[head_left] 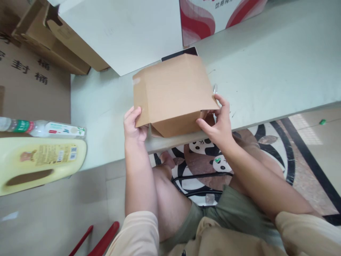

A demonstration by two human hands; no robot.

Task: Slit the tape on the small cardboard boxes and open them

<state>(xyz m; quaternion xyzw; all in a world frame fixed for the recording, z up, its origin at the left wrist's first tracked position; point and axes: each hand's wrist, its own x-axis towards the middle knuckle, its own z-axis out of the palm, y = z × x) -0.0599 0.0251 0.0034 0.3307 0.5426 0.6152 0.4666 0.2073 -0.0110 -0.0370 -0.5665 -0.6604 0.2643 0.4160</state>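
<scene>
A brown cardboard box (173,89), its flaps partly folded, sits at the front edge of the pale table, between my two hands. My left hand (134,124) pinches the flap at the box's left side, thumb on top and fingers beneath. On the right, my right hand (217,119) grips the near right corner, with the thumb against the front face and a finger at the flap's edge. The inside of the box is hidden from view. Behind it, a dark flat object with a light rim (179,54) shows in part.
A large white box (122,32) and a red-and-white carton (213,17) stand behind. At left are cardboard boxes (34,81), a clear plastic bottle (42,128) and a yellow jug (45,160). A red object (103,240) lies below the table (279,64).
</scene>
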